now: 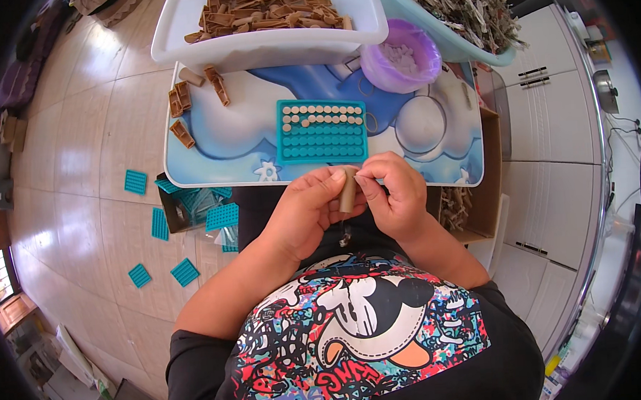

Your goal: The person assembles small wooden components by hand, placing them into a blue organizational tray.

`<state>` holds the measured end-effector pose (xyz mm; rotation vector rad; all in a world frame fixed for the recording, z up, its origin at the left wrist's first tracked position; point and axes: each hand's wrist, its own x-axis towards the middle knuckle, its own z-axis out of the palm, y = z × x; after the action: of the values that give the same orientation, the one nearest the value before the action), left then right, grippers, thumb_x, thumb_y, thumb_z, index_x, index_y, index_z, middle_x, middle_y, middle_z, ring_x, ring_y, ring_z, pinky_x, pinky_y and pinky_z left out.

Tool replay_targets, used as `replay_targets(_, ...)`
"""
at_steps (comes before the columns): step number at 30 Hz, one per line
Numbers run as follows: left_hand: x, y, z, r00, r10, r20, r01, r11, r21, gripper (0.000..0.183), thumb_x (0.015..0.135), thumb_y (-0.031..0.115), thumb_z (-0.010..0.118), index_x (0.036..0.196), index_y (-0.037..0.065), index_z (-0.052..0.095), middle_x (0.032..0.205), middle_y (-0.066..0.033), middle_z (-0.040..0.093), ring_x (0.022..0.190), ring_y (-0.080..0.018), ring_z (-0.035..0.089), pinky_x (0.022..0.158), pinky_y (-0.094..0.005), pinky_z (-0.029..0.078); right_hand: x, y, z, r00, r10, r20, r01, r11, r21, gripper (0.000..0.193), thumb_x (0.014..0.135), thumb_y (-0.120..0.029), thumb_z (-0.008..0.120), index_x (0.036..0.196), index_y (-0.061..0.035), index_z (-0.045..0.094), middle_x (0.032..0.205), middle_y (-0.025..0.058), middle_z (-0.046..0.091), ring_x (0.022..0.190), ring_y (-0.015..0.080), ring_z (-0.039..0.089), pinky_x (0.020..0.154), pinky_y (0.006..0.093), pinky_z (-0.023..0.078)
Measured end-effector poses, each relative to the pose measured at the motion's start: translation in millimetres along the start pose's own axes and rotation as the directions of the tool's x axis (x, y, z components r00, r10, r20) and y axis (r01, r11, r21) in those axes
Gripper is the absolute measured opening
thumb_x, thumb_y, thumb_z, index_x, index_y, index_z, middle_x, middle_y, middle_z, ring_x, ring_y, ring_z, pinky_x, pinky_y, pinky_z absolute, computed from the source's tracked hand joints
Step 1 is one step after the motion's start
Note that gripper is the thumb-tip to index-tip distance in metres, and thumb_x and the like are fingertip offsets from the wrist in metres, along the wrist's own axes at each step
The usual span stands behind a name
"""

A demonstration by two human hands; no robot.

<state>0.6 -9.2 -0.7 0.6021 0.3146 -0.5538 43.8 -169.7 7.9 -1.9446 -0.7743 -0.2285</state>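
In front of my body, just off the near edge of the table, my left hand (310, 200) grips a short brown tube (347, 193) that points downward. My right hand (394, 200) is close beside the tube's upper end, thumb and forefinger pinched together; whatever lies between them is too small to make out. Beyond both hands a teal moulded tray (323, 159) rests on the table. Small round whitish pieces (328, 119) fill its far rows in part, while its nearer round pockets show bare teal.
A white bin of brown pieces (267, 11) stands at the back, beside a purple bowl (429, 57) holding pale bits. Behind it is a light-blue tub (498, 54). Loose brown pieces (180, 97) lie at the table's left. Teal trays (185, 272) are on the floor; a cardboard box (491, 198) stands right.
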Motion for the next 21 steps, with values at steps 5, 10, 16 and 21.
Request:
replay_targets(5, -2, 0, -3, 0.999, 0.000, 0.042, -0.003, 0.998, 0.062, 0.034, 0.095, 0.028, 0.046, 0.113, -0.001, 0.052, 0.102, -0.0081, 0.060, 0.096, -0.0171, 0.061, 0.090, -0.0348, 0.048, -2, 2, 1, 0.993, -0.115, 0.030, 0.117, 0.987, -0.109, 0.011, 0.075, -0.002, 0.065, 0.083, -0.0028, 0.057, 0.073, 0.0110, 0.059, 0.058, 0.0264, 0.056, 0.053, 0.0319, 0.045)
replay_targets(10, -8, 12, 2, 1.000, 0.003, 0.004, -0.003, 0.994, 0.111, 0.038, 0.095, 0.029, 0.047, 0.117, -0.002, 0.049, 0.103, -0.0101, 0.060, 0.092, -0.0178, 0.062, 0.084, -0.0324, 0.051, 5, -5, -9, 0.991, 0.065, 0.117, -0.082, 0.985, 0.155, 0.024, 0.076, -0.008, 0.068, 0.098, -0.0021, 0.060, 0.087, 0.0096, 0.060, 0.076, 0.0215, 0.058, 0.068, 0.0311, 0.046)
replay_targets(16, -16, 32, 7, 0.999, 0.002, 0.037, -0.012, 0.958, 0.286, 0.035, 0.094, 0.030, 0.051, 0.114, 0.001, 0.052, 0.094, -0.0113, 0.062, 0.083, -0.0170, 0.064, 0.070, -0.0277, 0.053, -7, 17, -31, 0.898, 0.111, 0.426, -0.303, 0.857, 0.417, 0.038, 0.079, -0.011, 0.069, 0.112, -0.0001, 0.054, 0.104, 0.0090, 0.056, 0.094, 0.0172, 0.054, 0.082, 0.0290, 0.043)
replay_targets(21, -12, 80, -70, 0.388, 0.915, -0.115, 0.024, 0.114, 0.993, 0.026, 0.091, 0.029, 0.058, 0.101, 0.004, 0.057, 0.077, -0.0009, 0.056, 0.067, -0.0093, 0.052, 0.057, -0.0236, 0.044, -29, 25, -106, 0.872, 0.456, 0.180, -0.452, 0.605, 0.655, 0.046, 0.074, -0.034, 0.076, 0.098, -0.0001, 0.056, 0.090, 0.0052, 0.058, 0.082, 0.0127, 0.055, 0.075, 0.0253, 0.044)
